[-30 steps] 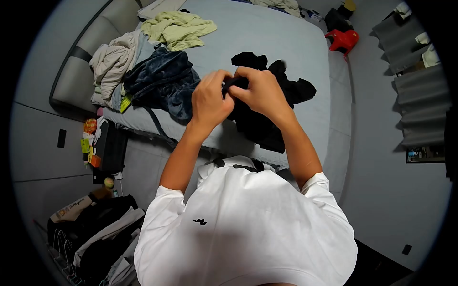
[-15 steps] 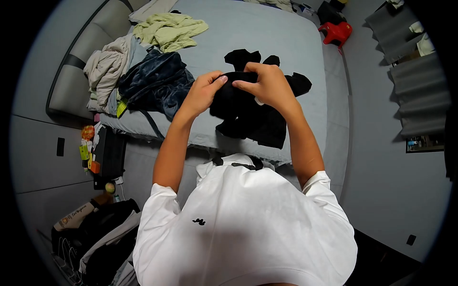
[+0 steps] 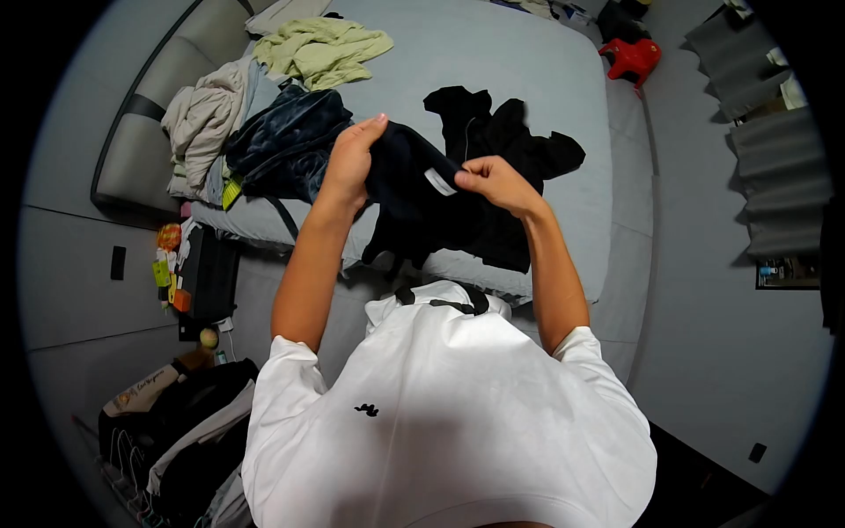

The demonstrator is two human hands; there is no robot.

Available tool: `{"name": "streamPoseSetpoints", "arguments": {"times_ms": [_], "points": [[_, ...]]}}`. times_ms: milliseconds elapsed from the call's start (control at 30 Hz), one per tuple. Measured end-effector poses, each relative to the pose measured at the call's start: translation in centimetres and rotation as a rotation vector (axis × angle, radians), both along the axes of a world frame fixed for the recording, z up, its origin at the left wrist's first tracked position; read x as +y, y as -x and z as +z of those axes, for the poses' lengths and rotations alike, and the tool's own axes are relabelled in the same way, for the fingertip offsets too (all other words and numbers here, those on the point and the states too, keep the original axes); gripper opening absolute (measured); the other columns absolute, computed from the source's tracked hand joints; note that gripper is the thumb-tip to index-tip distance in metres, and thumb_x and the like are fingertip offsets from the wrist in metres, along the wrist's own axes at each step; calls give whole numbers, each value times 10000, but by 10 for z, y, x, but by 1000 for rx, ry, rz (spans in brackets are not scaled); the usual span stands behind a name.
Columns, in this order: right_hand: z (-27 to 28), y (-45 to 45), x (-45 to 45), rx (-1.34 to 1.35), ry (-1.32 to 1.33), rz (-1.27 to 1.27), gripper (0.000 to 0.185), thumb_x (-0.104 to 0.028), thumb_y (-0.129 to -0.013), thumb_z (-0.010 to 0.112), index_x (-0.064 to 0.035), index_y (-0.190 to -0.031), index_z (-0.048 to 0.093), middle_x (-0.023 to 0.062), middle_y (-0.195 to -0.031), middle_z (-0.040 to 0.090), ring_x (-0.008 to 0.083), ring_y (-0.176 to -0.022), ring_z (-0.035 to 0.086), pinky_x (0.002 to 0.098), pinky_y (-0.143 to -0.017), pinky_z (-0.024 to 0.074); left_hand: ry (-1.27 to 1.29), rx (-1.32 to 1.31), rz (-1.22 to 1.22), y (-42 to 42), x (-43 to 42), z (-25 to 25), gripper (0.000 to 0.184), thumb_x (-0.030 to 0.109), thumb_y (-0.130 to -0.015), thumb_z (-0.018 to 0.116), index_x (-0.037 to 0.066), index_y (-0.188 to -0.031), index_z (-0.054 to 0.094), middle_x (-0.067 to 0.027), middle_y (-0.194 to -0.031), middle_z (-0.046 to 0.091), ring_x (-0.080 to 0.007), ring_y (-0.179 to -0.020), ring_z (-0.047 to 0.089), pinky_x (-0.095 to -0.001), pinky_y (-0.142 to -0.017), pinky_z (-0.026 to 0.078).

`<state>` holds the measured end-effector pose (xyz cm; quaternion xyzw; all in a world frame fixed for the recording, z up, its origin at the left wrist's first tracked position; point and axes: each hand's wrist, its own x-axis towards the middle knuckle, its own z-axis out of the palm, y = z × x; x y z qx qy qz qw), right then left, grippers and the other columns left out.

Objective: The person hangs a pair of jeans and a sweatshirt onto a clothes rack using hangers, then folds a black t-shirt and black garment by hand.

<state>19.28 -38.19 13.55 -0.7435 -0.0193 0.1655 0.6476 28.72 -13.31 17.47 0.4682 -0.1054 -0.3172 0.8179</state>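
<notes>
Between my two hands a dark garment [image 3: 400, 189] is stretched by its top edge, and its lower part hangs over the side of the bed. A white label [image 3: 440, 182] shows on its inner side near that edge. My left hand [image 3: 352, 163] grips one end, thumb up. My right hand [image 3: 497, 183] pinches the other end beside the label. Behind them another black garment [image 3: 519, 141] lies spread on the bed [image 3: 387, 79], partly covered by the held one. What kind of garment each is, I cannot tell.
On the bed's left side are a dark blue plush blanket [image 3: 286, 132], a beige bundle [image 3: 207, 114] and a light green cloth [image 3: 326, 48]. A black nightstand [image 3: 211, 273] stands left of the bed. Clothes on hangers [image 3: 189, 422] lie lower left. A red object [image 3: 632, 60] sits far right.
My hands have moved apart, the left one leftward and the right one slightly downward. The dark garment's edge is now stretched between them, and its white label has come into full view.
</notes>
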Motion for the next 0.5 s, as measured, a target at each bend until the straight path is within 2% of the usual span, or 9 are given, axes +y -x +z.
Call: {"name": "streamPoseSetpoints", "arguments": {"times_ms": [67,100,167,200,300,367,500], "points": [[-2,14,7,53,-74,47,282,-292,-860,775,-47,-763,673,-111,-691,472,3,-641,395,206,-560,302,35,88,122,2,1,3,258,217,-1022,517,16,-933,653,-78,-852,702,-168,-738,680,-297,-678,562],[-9,18,6,106,-83,113,268,-264,-877,756,-77,-723,641,-103,-686,475,7,-636,406,200,-566,315,52,130,183,3,2,8,247,209,-1021,519,17,-941,651,-84,-856,703,-175,-743,684,-306,-680,568],[-28,25,16,39,-196,78,262,-241,-904,729,-96,-711,625,-87,-676,505,12,-631,429,190,-586,337,106,155,222,5,7,15,228,193,-1021,516,13,-987,651,-102,-900,711,-195,-769,694,-315,-712,578],[-32,28,19,35,-261,12,273,-255,-917,722,-85,-725,627,-60,-713,544,36,-695,485,212,-684,404,127,166,220,6,10,17,228,192,-1021,516,11,-994,652,-103,-907,712,-195,-774,695,-315,-716,578],[-51,26,33,116,-610,-293,251,-302,-1002,597,-80,-887,624,-60,-797,581,33,-739,503,215,-701,413,99,114,184,10,18,23,224,179,-1016,515,6,-999,657,-91,-919,717,-187,-779,695,-294,-732,570],[-64,17,30,51,-563,-409,269,-318,-1019,563,-85,-897,623,-60,-797,590,27,-738,509,211,-700,421,20,58,148,10,26,23,230,180,-1015,514,6,-983,659,-79,-909,718,-179,-782,694,-278,-735,564],[-44,8,18,12,-431,-545,310,-354,-1022,555,-91,-878,635,-56,-803,619,25,-707,518,204,-670,427,-364,-81,-33,-4,46,0,217,171,-978,535,30,-893,677,-32,-850,697,-127,-736,644,-250,-703,513]]}}
